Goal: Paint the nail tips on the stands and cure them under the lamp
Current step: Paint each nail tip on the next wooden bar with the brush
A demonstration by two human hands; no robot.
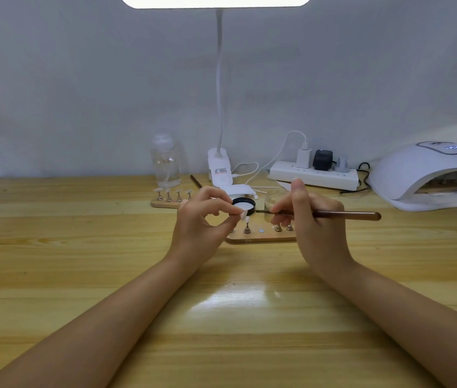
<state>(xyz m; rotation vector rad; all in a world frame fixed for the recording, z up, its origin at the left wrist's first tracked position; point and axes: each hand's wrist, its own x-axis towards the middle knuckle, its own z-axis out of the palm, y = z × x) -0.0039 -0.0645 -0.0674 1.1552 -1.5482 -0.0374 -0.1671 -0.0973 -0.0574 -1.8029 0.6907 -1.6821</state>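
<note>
Left hand point(202, 219) pinches a pale oval nail tip point(243, 215) above the wooden stand point(260, 237); right hand point(309, 217) clasps a slim brown brush point(344, 215) beside it.

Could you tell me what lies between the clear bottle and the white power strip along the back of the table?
In the head view, the desk lamp's white clip base and its trailing white cable lie between the bottle and power strip.

The left hand point(202, 219) pinches a nail tip point(243, 215) above the near wooden stand point(260, 237) on the worktop point(81, 247). The right hand point(314, 219) grips a brown brush point(344, 215), bristles pointing toward the tip. The curing lamp point(428, 175) sits far right.
</note>
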